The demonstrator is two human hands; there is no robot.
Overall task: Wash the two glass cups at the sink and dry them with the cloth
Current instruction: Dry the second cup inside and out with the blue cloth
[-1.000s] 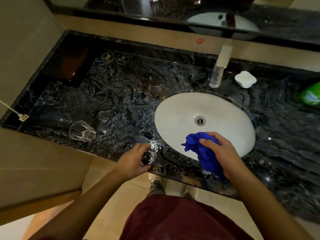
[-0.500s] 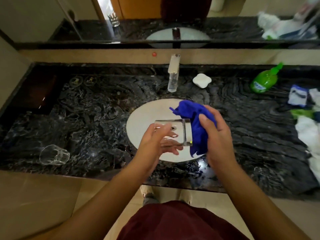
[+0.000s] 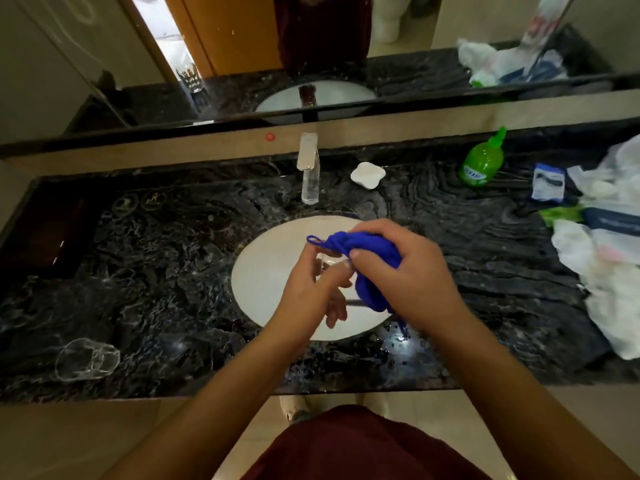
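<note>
Drying step under way over the white oval sink. Left hand grips a clear glass cup; right hand bunches the blue cloth against it. Second clear glass cup lies on its side on the dark marble desk, eight o'clock. Next, likely: wipe, swap cups.

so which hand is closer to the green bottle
Right. The right hand is over the basin, bottle-side; the left hand lies beyond it from the green bottle.

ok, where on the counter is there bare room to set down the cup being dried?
Bare dark marble lies left of the white oval basin, between the chrome faucet and the clear glass cup lying on its side. A smaller patch sits right of the basin, below the green soap bottle. The far right is crowded with white plastic bags and packets.
</note>
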